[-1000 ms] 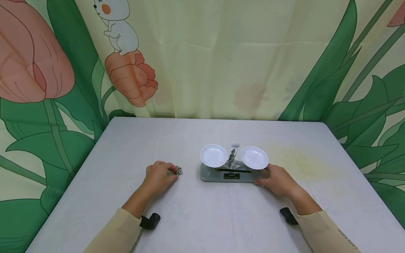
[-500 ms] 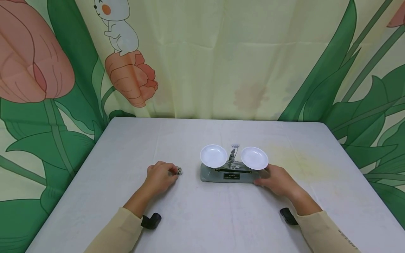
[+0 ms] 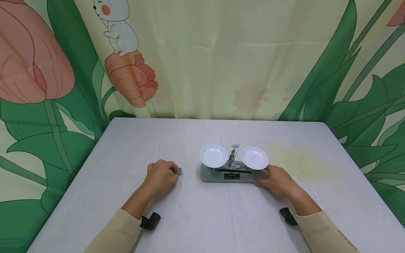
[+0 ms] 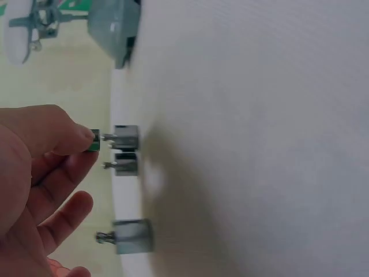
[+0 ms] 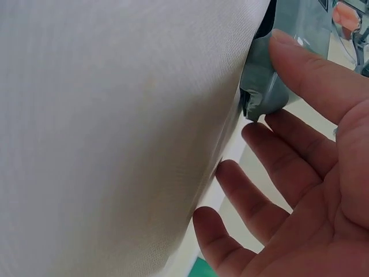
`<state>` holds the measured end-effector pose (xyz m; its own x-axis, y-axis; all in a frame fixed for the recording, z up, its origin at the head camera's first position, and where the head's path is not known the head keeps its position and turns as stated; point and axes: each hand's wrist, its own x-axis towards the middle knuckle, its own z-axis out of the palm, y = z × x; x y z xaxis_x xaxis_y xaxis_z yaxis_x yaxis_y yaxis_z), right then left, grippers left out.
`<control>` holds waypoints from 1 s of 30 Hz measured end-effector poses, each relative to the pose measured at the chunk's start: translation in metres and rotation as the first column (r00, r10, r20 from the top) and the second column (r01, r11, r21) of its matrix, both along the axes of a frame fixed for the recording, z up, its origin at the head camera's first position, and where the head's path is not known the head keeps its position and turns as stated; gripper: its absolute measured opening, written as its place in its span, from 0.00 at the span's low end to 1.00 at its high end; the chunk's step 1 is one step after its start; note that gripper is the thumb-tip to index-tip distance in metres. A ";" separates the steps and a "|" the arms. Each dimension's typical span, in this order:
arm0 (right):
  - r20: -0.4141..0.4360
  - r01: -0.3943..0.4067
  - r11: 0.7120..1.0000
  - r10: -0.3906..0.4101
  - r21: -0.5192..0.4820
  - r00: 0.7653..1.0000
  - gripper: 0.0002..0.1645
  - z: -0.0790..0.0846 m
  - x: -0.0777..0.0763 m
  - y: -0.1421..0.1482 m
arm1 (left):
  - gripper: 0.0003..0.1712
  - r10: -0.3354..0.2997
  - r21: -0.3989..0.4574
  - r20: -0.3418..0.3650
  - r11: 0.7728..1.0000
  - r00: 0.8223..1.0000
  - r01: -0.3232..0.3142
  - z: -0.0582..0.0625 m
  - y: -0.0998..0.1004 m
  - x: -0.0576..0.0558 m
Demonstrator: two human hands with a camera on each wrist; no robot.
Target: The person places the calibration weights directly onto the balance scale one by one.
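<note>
My left hand (image 3: 161,175) pinches a small metal weight (image 4: 95,140) between thumb and fingertips, just above the table. Close by its fingertips stand three larger knobbed metal weights, among them a thick one (image 4: 132,236) and a slimmer one (image 4: 125,164); in the head view the weights (image 3: 180,171) are small and partly hidden. A grey balance scale (image 3: 212,174) with two white pans is right of them. My right hand (image 3: 278,181) holds the right end of its base, thumb on the front and fingers (image 5: 282,156) around the end and behind.
A white cloth covers the table (image 3: 202,218). Behind it hangs a pale curtain (image 3: 202,63) printed with plants and a rabbit. The left pan (image 3: 213,156) and right pan (image 3: 254,157) bear nothing. A black wrist camera (image 3: 150,221) sits below the left hand.
My left hand's fingertips have drawn slightly up and away from the standing weights, leaving a small gap. The right hand and the balance scale have stayed in place.
</note>
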<state>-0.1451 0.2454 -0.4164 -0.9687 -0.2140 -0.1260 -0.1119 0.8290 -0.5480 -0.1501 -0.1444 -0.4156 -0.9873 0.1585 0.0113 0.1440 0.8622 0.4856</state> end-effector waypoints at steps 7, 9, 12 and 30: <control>0.008 0.015 1.000 -0.015 -0.007 1.000 0.46 0.000 0.001 -0.001 | 0.04 -0.064 0.025 -0.037 0.998 0.997 0.065 0.024 0.005 0.000; 0.009 0.023 1.000 -0.023 -0.004 1.000 0.46 0.000 0.001 -0.001 | 0.04 -0.082 0.028 -0.050 0.996 0.995 0.083 0.030 0.008 -0.001; 0.012 0.029 1.000 -0.029 0.003 1.000 0.45 0.000 0.001 -0.001 | 0.04 -0.102 0.044 -0.071 0.994 0.992 0.105 0.039 0.011 -0.001; 0.008 0.013 1.000 -0.013 0.013 1.000 0.43 0.000 0.001 -0.001 | 0.05 -0.201 0.048 -0.128 0.977 0.971 0.209 0.083 0.033 -0.013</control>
